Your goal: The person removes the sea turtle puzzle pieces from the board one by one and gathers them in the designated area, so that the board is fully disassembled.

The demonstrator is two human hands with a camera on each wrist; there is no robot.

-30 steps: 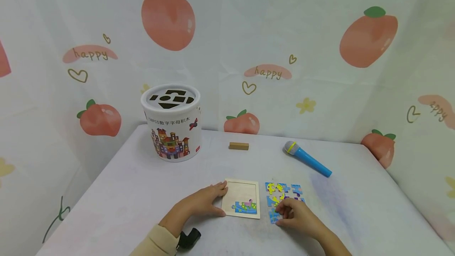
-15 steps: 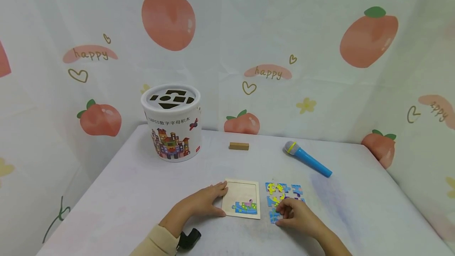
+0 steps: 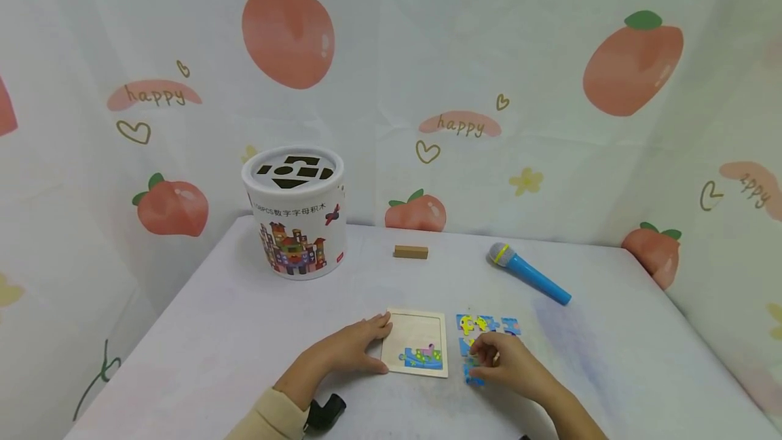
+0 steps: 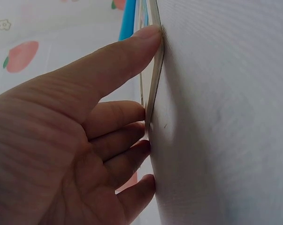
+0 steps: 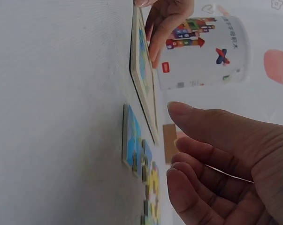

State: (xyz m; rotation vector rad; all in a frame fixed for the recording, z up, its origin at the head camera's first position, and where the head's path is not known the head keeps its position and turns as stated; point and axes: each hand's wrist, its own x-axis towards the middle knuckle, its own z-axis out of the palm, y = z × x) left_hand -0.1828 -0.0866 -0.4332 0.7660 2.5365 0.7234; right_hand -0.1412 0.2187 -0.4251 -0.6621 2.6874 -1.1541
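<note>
A square wooden puzzle tray (image 3: pixel 411 328) lies in front of me, with a few blue and green jigsaw pieces (image 3: pixel 423 358) in its lower right part. At its left side rests my left hand (image 3: pixel 349 347), the thumb touching the tray's rim (image 4: pixel 156 70) and the fingers relaxed. Right of the tray are several loose jigsaw pieces (image 3: pixel 468 324) on the table. Over the nearer ones hovers my right hand (image 3: pixel 512 367), partly hiding them. In the right wrist view, its thumb and bent fingers stand apart with nothing between them, above a blue piece (image 5: pixel 133 138).
A white block bucket (image 3: pixel 298 236) with a slotted lid stands at the back left. Near the back lie a small wooden block (image 3: pixel 411 252) and a blue toy microphone (image 3: pixel 535 278). Something black and curved (image 3: pixel 327 411) sits by the left sleeve.
My right hand has lifted slightly from the nearest loose piece, its fingers and thumb a little farther apart. The left hand and the tray stay where they were.
</note>
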